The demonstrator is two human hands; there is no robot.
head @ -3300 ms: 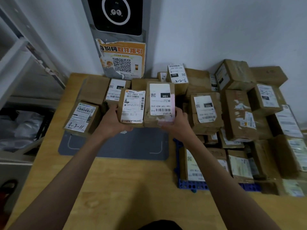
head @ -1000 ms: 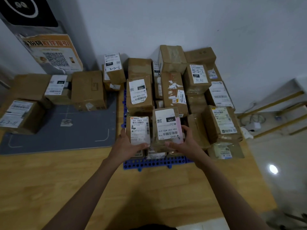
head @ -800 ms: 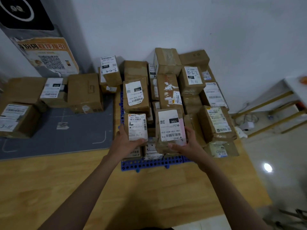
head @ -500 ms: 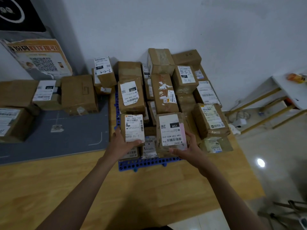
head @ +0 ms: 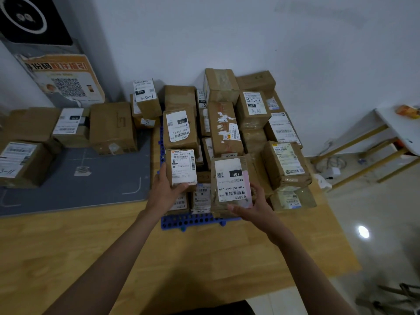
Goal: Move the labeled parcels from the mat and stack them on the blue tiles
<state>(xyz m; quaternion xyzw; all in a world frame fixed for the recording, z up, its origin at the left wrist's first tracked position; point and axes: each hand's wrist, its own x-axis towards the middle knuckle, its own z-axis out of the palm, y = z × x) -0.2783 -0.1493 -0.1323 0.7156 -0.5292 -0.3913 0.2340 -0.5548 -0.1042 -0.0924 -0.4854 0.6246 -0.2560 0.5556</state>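
Note:
My left hand (head: pixel 164 192) grips a small brown parcel with a white "507 P802 T72" label (head: pixel 183 169) over the front left of the parcel pile. My right hand (head: pixel 253 206) holds a larger brown parcel labelled "15H" (head: pixel 230 181) from below, at the pile's front. Both parcels sit over the blue tiles (head: pixel 193 220), whose front edge shows under the stack. The grey mat (head: pixel 91 178) lies to the left with several labelled parcels, one at the left edge (head: pixel 20 162).
The pile on the tiles reaches back to the white wall (head: pixel 250 30). A plain brown box (head: pixel 112 127) and a labelled box (head: pixel 70 126) stand on the mat's far side. A grey kiosk with an orange poster (head: pixel 66 80) stands behind. The wooden table's right edge (head: pixel 336 223) drops to the floor.
Both parcels were carried from above the mat rightwards to the pile on the blue tiles. Over the last second they have sunk lower onto the front of the stack.

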